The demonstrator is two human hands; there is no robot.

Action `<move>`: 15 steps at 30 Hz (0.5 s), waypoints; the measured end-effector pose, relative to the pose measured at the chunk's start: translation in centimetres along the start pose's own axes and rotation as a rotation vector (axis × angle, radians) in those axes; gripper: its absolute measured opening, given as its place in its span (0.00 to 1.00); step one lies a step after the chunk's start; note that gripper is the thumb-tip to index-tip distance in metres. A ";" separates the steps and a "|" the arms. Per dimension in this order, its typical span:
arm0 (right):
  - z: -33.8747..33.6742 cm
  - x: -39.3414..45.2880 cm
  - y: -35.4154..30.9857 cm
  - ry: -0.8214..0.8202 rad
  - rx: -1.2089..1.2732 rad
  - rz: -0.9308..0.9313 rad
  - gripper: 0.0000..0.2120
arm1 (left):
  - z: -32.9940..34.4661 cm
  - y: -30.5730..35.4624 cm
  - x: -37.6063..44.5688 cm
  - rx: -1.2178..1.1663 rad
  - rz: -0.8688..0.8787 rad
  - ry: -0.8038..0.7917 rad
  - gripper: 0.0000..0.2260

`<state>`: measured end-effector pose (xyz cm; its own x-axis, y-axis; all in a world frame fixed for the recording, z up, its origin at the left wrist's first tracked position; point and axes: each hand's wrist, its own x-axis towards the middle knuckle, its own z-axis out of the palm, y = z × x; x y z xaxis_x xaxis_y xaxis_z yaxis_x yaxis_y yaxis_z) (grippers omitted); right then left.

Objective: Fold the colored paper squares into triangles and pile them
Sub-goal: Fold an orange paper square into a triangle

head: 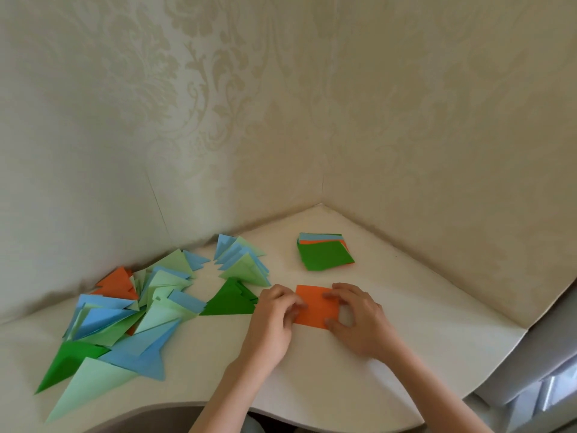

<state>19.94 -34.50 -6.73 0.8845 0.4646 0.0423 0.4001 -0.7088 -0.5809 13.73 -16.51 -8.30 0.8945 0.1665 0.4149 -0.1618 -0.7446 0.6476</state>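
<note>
Starting a fold on the orange square [317, 307].
Left hand [274, 310] and right hand [356, 317] are pinching its side edges in a closed grip on the desk [406, 307]; next, bringing opposite corners together.

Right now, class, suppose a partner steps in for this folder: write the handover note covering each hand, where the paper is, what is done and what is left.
Left hand: fingers pinch the left edge of the orange square.
Right hand: fingers curl onto the square's right side.
The orange square lies flat on the table, not yet folded.
Done: folded triangles lie loosely piled at the left.
Left: fold this square, then the stack of squares behind it, dark green on top, and pile them.
</note>
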 end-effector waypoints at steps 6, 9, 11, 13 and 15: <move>-0.6 0.1 -0.5 -0.006 -0.048 0.034 0.23 | 1.2 2.0 -1.8 0.123 0.129 0.027 0.05; -0.8 -0.3 -0.4 0.016 -0.020 0.038 0.19 | 0.9 2.0 -1.9 0.176 0.149 -0.023 0.08; -1.0 -0.9 -0.3 0.028 -0.025 0.022 0.22 | 0.4 2.1 -1.8 0.218 0.151 -0.078 0.16; -1.1 -1.6 -0.3 0.045 -0.025 -0.009 0.23 | 0.1 2.1 -1.8 0.251 0.142 -0.126 0.22; -1.1 -2.0 -0.4 0.085 0.025 -0.044 0.20 | 0.0 2.2 -1.9 0.239 0.152 -0.119 0.20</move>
<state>18.29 -35.73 -5.64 0.8836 0.4478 0.1367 0.4343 -0.6748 -0.5967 11.68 -18.48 -7.65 0.9124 -0.0253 0.4086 -0.2078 -0.8886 0.4088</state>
